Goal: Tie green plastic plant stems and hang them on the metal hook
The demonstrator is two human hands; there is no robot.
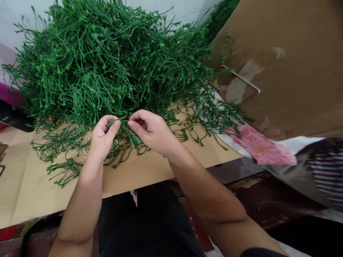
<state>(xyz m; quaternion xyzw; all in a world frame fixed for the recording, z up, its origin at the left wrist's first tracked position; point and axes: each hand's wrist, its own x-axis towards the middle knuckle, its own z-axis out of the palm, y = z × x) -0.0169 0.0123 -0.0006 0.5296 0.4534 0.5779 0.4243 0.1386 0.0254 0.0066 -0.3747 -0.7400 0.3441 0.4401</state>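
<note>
Left hand: thumb and fingers pinched on a green stem, right at the front of the pile!
Right hand: fingertips drawn together just beside that stem, same front side; whether they grip it, I can't tell.
Snag: strands tangle under both hands, so a quick pull could drag neighbours out of the pile or bend the stem.
Spill: the loose clump, front-left of the pile, could slide off if a forearm brushes it.
Table: brown paper-like top, running under and before the pile.
Cardboard: big, torn-faced, right of the pile.
Wall: pale, behind the pile.
</note>
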